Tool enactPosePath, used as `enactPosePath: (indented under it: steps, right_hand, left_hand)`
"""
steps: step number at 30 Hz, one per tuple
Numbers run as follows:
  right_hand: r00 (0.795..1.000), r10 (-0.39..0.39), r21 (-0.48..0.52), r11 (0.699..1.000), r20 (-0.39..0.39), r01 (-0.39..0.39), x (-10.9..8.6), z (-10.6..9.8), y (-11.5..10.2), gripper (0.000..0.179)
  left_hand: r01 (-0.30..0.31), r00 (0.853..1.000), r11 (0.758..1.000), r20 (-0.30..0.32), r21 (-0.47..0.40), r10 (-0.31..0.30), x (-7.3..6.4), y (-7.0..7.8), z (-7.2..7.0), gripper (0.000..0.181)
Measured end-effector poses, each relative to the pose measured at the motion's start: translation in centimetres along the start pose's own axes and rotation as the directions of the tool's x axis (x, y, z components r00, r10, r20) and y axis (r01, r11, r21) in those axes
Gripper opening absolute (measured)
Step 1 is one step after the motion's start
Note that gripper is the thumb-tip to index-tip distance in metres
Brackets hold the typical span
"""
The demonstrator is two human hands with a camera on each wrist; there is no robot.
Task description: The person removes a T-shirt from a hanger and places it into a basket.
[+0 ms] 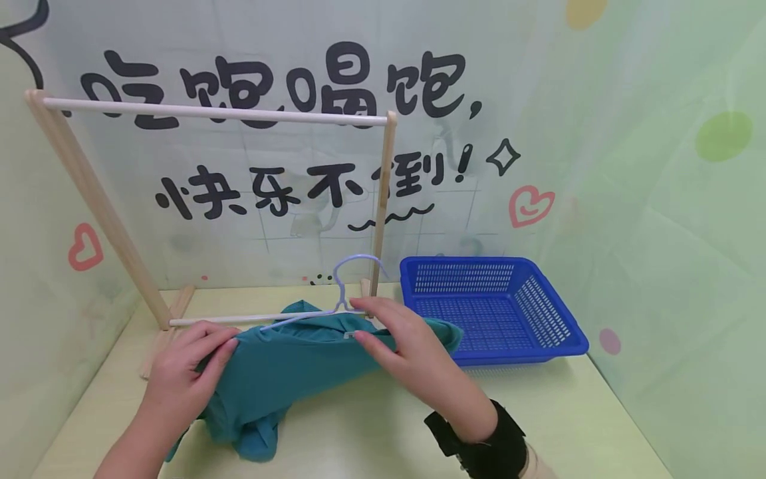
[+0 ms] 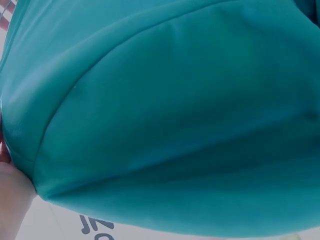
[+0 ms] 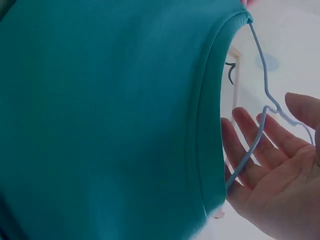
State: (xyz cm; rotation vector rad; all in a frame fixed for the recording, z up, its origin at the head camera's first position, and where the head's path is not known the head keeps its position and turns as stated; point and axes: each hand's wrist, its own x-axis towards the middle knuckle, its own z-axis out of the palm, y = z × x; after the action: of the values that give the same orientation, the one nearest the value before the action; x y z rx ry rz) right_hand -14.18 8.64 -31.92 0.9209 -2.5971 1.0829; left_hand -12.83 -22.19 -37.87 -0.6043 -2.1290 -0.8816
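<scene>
A teal shirt (image 1: 311,362) is held up over the table, with a pale purple wire hanger (image 1: 341,283) partly inside its neck opening. Thumb and fingers of my left hand (image 1: 185,366) pinch the shirt at its left shoulder, where one hanger arm runs into the cloth. My right hand (image 1: 413,352) is beside the hanger's neck at the collar. In the right wrist view its fingers (image 3: 272,150) are extended behind the hanger wire, thumb apart, not curled round it. Cloth fills most of the left wrist view and hides the hanger's ends.
A wooden rack with a white top rail (image 1: 215,112) stands at the back left, its lower rail (image 1: 233,319) just behind the shirt. To the right sits a blue perforated basket (image 1: 509,359). A printed curtain (image 1: 628,166) encloses the table (image 1: 538,426).
</scene>
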Motion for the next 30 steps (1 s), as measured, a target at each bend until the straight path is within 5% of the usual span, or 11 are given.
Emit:
enactPosePath:
  steps: [12,19,30]
  right_hand:
    - [0.989,0.135,0.145,0.981,-0.057,-0.125,0.2,1.7,0.8,0.022]
    - [0.991,0.127,0.211,0.971,-0.049,-0.114,0.4,2.0,1.1,0.01]
    - [0.992,0.117,0.261,0.96,-0.046,-0.101,-0.3,2.2,2.1,0.014]
  left_hand:
    - [0.018,0.996,1.0,0.085,-0.02,-0.016,-0.3,-0.2,0.9,0.033]
    - [0.041,0.988,0.999,0.146,-0.003,-0.04,0.0,0.0,0.8,0.033]
    - [0.031,0.988,0.999,0.15,-0.024,-0.027,-0.2,-0.1,1.1,0.036]
